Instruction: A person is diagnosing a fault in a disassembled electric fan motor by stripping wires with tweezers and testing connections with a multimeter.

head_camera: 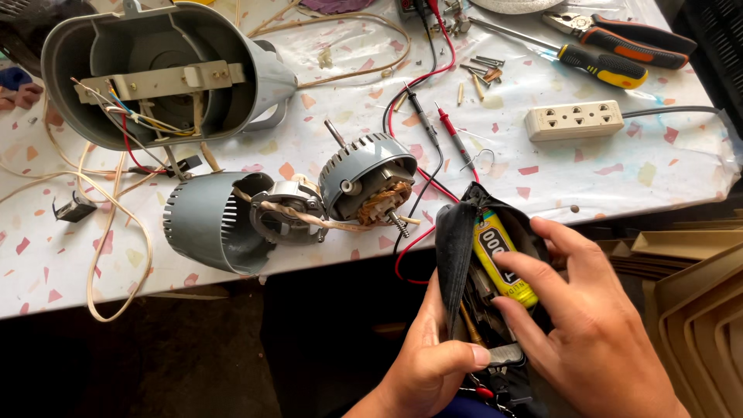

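Note:
My left hand (pixel 429 356) grips the near edge of a black tool pouch (pixel 457 240) and holds it open below the table's front edge. My right hand (pixel 580 325) reaches into the pouch, its fingers on a yellow glue tube (pixel 499 259) that stands among small tools inside. Just left of the pouch, on the table, lies a dismantled grey fan motor (pixel 368 182) with copper windings, next to its ribbed grey rear cover (pixel 209 220).
The table (pixel 604 174) has a white speckled covering. On it lie a grey fan housing (pixel 166 70) with loose wires, red and black meter probes (pixel 449 131), a beige power strip (pixel 573 120), a screwdriver (pixel 604 66), pliers (pixel 635 35) and loose screws (pixel 484 70). Stacked cardboard (pixel 696 310) stands right.

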